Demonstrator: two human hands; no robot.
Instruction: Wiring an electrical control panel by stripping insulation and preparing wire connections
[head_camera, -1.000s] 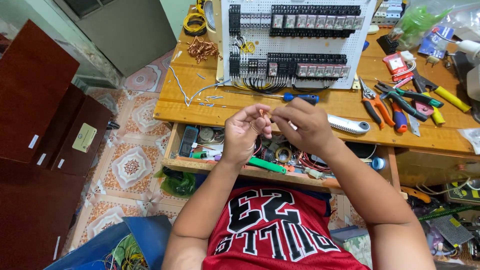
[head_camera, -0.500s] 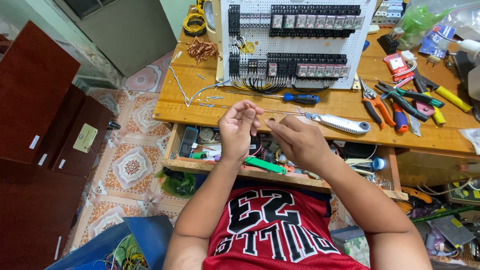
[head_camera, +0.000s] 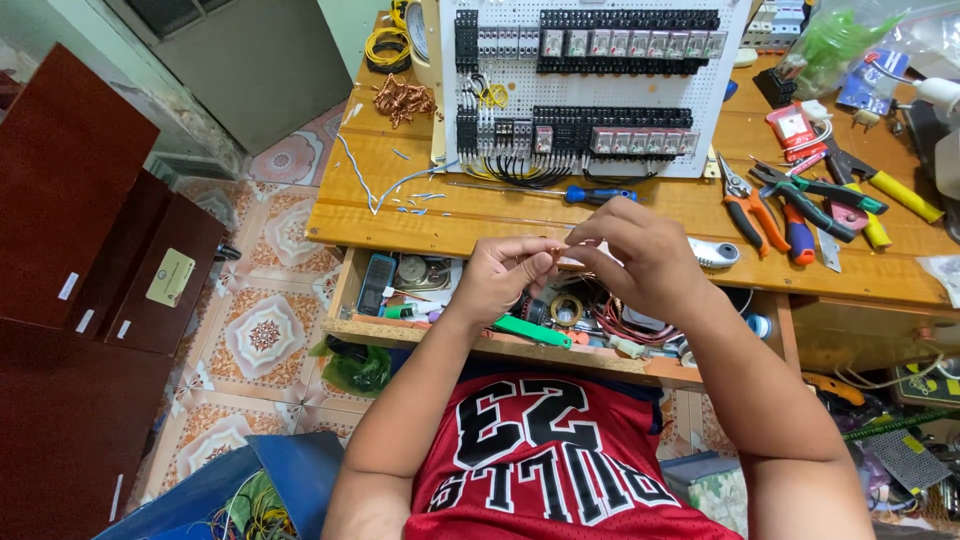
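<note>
Left hand (head_camera: 500, 275) and right hand (head_camera: 640, 255) now pinch our thin wire (head_camera: 556, 252) fingertip to fingertip, right lifted off the desk (head_camera: 480, 215).

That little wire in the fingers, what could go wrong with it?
The thin wire is pinched between the left hand and right hand right over the open drawer. If it slips, it may vanish among the clutter there. Its bare end might also prick a fingertip.

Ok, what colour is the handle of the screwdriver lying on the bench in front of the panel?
Blue; the screwdriver shows in the head view.
</note>
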